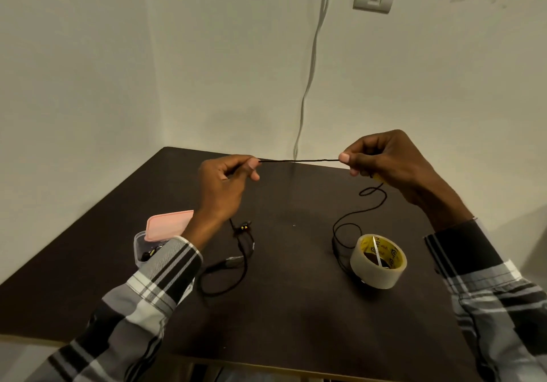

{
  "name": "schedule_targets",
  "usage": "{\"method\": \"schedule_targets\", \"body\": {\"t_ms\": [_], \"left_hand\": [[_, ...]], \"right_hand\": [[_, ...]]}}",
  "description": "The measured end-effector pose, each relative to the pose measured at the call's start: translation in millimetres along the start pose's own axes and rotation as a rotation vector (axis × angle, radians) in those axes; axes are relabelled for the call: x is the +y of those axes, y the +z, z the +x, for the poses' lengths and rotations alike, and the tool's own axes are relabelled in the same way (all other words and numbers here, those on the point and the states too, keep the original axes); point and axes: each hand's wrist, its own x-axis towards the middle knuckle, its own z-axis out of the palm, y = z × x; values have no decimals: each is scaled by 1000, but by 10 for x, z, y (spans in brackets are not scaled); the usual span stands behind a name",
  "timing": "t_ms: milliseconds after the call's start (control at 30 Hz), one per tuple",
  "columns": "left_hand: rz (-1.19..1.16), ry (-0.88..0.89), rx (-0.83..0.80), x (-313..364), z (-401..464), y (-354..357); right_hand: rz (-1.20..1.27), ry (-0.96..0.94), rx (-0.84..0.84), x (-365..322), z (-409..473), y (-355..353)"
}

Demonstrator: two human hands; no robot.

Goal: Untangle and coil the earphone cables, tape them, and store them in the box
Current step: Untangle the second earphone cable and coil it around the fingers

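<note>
Stretching a length of black earphone cable (299,161) taut between both hands, you hold it above the dark counter (290,307), well clear of the surface. Your left hand (228,180) pinches one end of the span between thumb and fingertips; your right hand (381,159) is clamped on the other end the same way, fingers curled in. That span runs nearly level, left to right across your view, its long axis parallel to the counter's far edge. From the right hand the slack drops in loose curls toward the tape roll (378,260); from the left it trails down to the earbuds (245,227) and a loop lying beside your sleeve.

Keep the pull gentle, since a thin cord like this probably kinks if yanked. Feed the cable through your fingers a stretch at a time so any twist works out toward the free end, and sort the curls near the tape before you start winding.

A clear box (145,248) with its pink lid (168,223) ajar sits at the left, seemingly holding another set already; taping and storing this one are not yet done.
</note>
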Motion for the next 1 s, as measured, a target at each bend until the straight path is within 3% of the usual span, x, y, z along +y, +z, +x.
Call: {"method": "schedule_targets", "body": {"t_ms": [200,367,567,767,1000], "left_hand": [[87,-75,48,-149,-3,-139],[334,-144,-159,-169,-50,-37],[100,36,-419,227,-173,292],[227,69,-308,196,-95,239],[285,37,-191,115,-50,83]], "right_hand": [[143,13,37,137,-31,-61],[147,24,-47,66,-32,178],[151,-11,-125,-59,-57,586],[211,58,-94,-53,-85,524],[102,44,-32,-27,-131,263]]}}
